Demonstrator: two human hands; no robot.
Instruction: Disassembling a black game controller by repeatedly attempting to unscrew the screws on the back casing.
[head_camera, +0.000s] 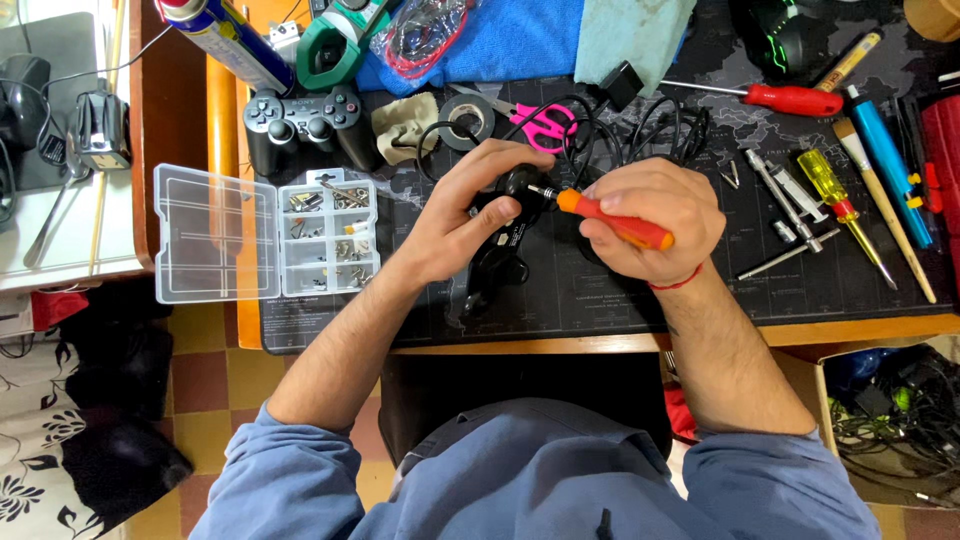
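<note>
My left hand (470, 215) grips a black game controller (500, 255) lying on the dark desk mat (800, 290) in the middle of the view. My right hand (650, 215) is closed around an orange-handled screwdriver (615, 220), whose metal tip touches the controller near my left thumb. A black cable (640, 125) coils on the mat just behind both hands. Most of the controller's body is hidden under my left palm.
An open clear parts box (265, 235) with small screws sits at the left. A second black gamepad (300, 120), tape roll (467, 120), pink scissors (545, 125), a red screwdriver (780, 98), a yellow screwdriver (840, 200), brushes and metal bits lie around. Cloths lie at the back.
</note>
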